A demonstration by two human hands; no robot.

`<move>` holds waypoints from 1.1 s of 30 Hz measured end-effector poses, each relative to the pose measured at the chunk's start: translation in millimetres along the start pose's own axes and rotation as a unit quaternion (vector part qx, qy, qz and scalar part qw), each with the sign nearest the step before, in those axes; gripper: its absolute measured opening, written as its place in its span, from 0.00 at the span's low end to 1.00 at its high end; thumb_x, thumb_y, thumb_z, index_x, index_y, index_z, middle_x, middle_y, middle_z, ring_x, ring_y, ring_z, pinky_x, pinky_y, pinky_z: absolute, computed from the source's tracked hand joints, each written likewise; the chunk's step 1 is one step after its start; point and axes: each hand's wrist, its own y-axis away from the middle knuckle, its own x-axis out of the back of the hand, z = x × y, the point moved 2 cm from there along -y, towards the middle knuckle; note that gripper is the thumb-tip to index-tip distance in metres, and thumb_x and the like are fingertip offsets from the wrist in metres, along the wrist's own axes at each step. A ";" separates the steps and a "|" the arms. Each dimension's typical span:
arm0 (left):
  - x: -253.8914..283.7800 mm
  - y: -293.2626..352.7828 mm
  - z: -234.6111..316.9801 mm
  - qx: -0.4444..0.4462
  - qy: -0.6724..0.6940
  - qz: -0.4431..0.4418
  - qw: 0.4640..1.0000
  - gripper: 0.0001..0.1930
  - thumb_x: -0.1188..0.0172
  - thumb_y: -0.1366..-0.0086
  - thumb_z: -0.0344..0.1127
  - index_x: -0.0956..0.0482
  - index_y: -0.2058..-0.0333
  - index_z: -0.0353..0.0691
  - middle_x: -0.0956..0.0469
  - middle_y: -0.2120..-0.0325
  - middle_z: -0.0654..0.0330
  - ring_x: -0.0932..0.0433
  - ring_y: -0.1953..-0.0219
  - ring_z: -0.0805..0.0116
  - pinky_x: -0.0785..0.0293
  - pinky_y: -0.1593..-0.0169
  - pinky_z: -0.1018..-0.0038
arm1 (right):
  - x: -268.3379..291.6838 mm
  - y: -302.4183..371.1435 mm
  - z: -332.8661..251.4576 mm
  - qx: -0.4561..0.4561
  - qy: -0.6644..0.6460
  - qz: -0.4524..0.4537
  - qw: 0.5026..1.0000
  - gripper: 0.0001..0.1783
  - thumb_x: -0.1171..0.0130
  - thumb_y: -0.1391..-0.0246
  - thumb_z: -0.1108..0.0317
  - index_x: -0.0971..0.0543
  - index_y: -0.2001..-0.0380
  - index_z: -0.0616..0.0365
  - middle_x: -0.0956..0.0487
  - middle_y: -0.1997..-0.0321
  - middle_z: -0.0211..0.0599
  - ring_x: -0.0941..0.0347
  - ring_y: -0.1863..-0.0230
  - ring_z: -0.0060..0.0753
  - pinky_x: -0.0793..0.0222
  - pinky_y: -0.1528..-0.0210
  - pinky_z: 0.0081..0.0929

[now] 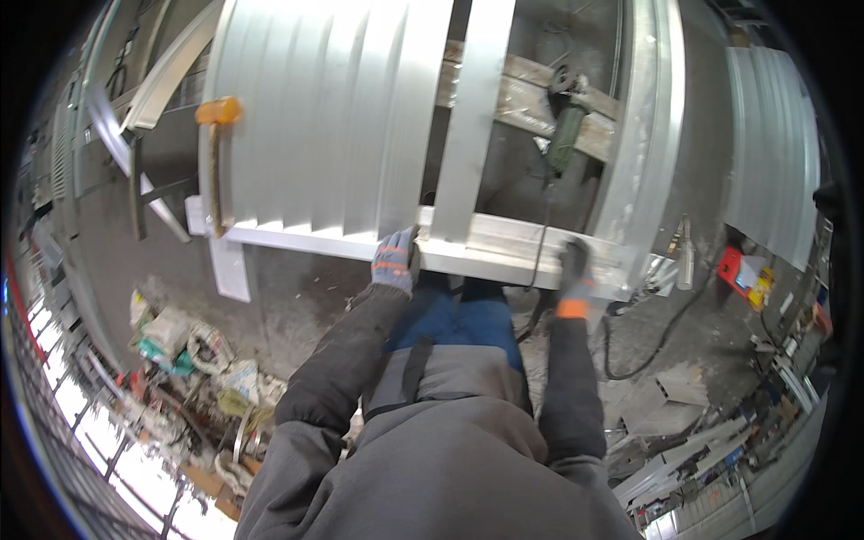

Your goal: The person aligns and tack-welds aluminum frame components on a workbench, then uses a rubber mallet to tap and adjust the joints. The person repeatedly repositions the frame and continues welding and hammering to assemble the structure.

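My left hand, in a grey glove with orange stripes, is closed over the near rail of a silvery metal frame. It sits beside the lower corner of a ribbed metal panel, which lies on the frame. To its right a flat metal bar crosses the frame and meets the rail. My right hand, gloved in dark grey with an orange cuff, is at the rail's right part, next to a black cable. Motion smears its fingers, so their grip is unclear.
A mallet with an orange head lies on the panel's left edge. A green angle grinder rests on a wooden board beyond the rail. Sacks and scrap lie at lower left. A black hose curls on the floor at right.
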 end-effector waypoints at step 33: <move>-18.7 -18.0 68.1 0.179 0.294 -0.096 0.934 0.37 0.35 0.34 0.49 0.37 0.35 0.35 0.30 0.38 0.45 0.28 0.38 0.50 0.28 0.40 0.62 | -99.6 -40.3 -103.9 -0.119 -0.201 -0.268 0.935 0.22 0.38 0.40 0.51 0.28 0.55 0.58 0.23 0.70 0.39 0.23 0.74 0.33 0.26 0.74 0.31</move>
